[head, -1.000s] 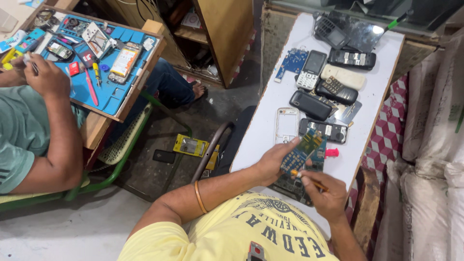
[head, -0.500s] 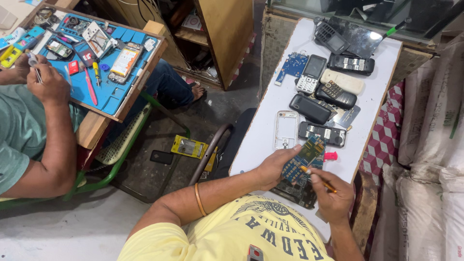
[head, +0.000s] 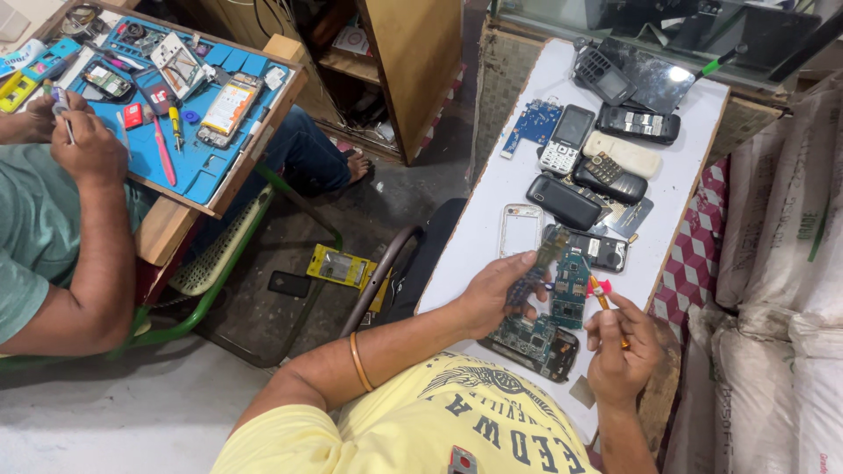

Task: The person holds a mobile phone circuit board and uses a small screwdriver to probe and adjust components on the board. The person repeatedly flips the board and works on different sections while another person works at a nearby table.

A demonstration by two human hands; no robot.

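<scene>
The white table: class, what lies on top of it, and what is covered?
On the white table lie several phones and bare circuit boards. The left hand holds a board; the right hand holds a tool. Both hands cover part of the tabletop.

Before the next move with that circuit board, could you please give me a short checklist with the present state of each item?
1. Left hand grips the teal circuit board: ok.
2. Right hand holds the orange-handled screwdriver: ok.
3. Screwdriver tip seated on a screw: cannot tell.
4. Second circuit board lies flat on the white table: ok.
5. White phone frame lies apart from both hands: ok.
</scene>
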